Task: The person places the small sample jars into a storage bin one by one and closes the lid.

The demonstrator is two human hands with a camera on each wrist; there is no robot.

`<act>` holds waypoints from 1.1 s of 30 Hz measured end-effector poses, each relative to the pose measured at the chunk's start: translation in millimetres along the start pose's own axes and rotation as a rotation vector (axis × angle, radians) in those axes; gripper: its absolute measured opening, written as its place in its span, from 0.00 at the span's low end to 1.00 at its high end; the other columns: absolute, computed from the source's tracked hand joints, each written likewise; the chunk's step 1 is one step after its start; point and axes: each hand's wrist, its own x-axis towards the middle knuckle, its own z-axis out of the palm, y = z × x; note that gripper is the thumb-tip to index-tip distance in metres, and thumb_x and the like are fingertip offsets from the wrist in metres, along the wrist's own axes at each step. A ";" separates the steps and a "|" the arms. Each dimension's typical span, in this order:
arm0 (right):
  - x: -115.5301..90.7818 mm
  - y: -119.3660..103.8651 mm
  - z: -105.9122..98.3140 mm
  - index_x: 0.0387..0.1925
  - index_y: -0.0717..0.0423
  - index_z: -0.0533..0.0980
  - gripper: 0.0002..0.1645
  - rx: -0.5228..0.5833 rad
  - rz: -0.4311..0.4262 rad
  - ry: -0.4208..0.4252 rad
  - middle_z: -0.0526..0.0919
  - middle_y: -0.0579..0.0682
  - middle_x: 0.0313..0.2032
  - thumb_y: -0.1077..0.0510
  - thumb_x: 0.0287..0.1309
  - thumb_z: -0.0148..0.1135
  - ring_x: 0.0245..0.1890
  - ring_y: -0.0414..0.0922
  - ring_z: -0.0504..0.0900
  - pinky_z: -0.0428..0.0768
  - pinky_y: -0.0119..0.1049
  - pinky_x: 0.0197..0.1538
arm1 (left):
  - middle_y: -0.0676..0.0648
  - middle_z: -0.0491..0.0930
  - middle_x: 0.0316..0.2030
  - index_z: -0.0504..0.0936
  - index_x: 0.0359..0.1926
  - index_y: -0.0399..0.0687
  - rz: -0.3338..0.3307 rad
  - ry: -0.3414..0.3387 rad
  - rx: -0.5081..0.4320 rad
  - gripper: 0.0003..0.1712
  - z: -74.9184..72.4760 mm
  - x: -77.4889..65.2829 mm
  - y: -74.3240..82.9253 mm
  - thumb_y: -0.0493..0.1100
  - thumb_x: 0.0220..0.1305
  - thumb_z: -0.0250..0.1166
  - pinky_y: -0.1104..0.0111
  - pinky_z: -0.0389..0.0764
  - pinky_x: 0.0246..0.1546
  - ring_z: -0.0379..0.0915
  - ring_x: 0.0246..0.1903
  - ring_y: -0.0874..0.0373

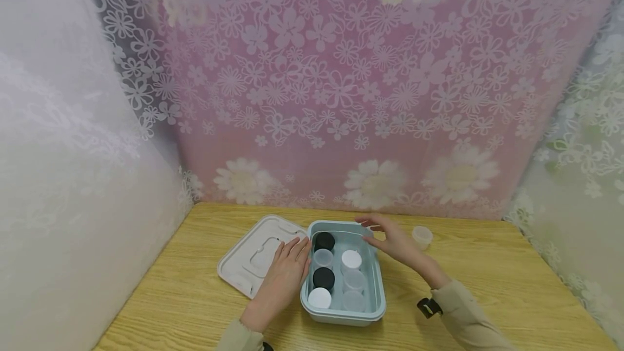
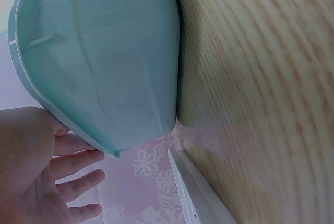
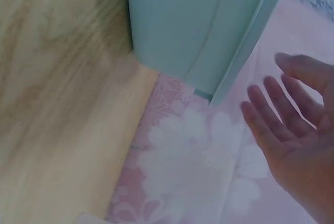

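A light blue plastic box stands on the table with its top uncovered. Inside it, small round containers form two rows: black-lidded ones, white-lidded ones and clear ones. My left hand lies along the box's left rim, its fingers extended; the left wrist view shows the fingertips at that rim. Over the far right corner of the box is my right hand, thumb and fingers spread with nothing between them. In the right wrist view, that hand is apart from the rim.
Left of the box lies a whitish rectangular lid, partly behind the left hand. A small clear cup stands on the wooden table, right of the box. Flowered cloth hangs behind the table, with pale curtains at both sides.
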 end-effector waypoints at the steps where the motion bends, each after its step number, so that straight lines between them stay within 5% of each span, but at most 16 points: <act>1: -1.3 2.1 -0.9 0.62 0.65 0.74 0.27 0.013 0.010 0.038 0.81 0.62 0.57 0.70 0.62 0.66 0.55 0.64 0.80 0.79 0.59 0.57 | 0.43 0.77 0.64 0.77 0.66 0.39 0.001 0.002 0.001 0.23 0.3 -0.1 -0.1 0.45 0.76 0.57 0.46 0.69 0.67 0.69 0.66 0.44; 10: -14.0 15.9 -13.9 0.67 0.62 0.72 0.29 0.105 0.068 0.242 0.78 0.62 0.61 0.66 0.65 0.66 0.58 0.61 0.78 0.80 0.48 0.60 | 0.42 0.77 0.64 0.77 0.66 0.39 0.008 0.005 0.007 0.23 0.5 0.4 -0.8 0.45 0.76 0.57 0.46 0.69 0.67 0.70 0.66 0.44; 18: -27.4 40.3 -31.8 0.67 0.64 0.70 0.30 0.101 0.161 0.349 0.76 0.66 0.62 0.66 0.65 0.65 0.57 0.36 0.76 0.78 0.33 0.60 | 0.42 0.77 0.64 0.77 0.66 0.38 0.014 0.006 -0.003 0.23 0.3 0.9 -1.7 0.44 0.76 0.57 0.45 0.70 0.66 0.70 0.66 0.44; 25: -41.2 59.6 -50.8 0.69 0.67 0.68 0.31 0.020 0.312 0.329 0.72 0.70 0.64 0.63 0.68 0.63 0.63 0.67 0.71 0.73 0.62 0.62 | 0.42 0.76 0.64 0.77 0.66 0.38 0.010 -0.003 -0.004 0.23 0.3 0.6 -2.1 0.44 0.76 0.57 0.45 0.69 0.67 0.69 0.66 0.44; 33: -53.6 80.5 -62.0 0.69 0.72 0.65 0.34 -0.039 0.413 0.220 0.69 0.75 0.64 0.62 0.67 0.65 0.63 0.73 0.67 0.71 0.66 0.63 | 0.42 0.77 0.64 0.77 0.65 0.39 0.009 0.004 -0.008 0.23 0.5 -0.3 -0.7 0.44 0.76 0.57 0.45 0.69 0.66 0.70 0.66 0.43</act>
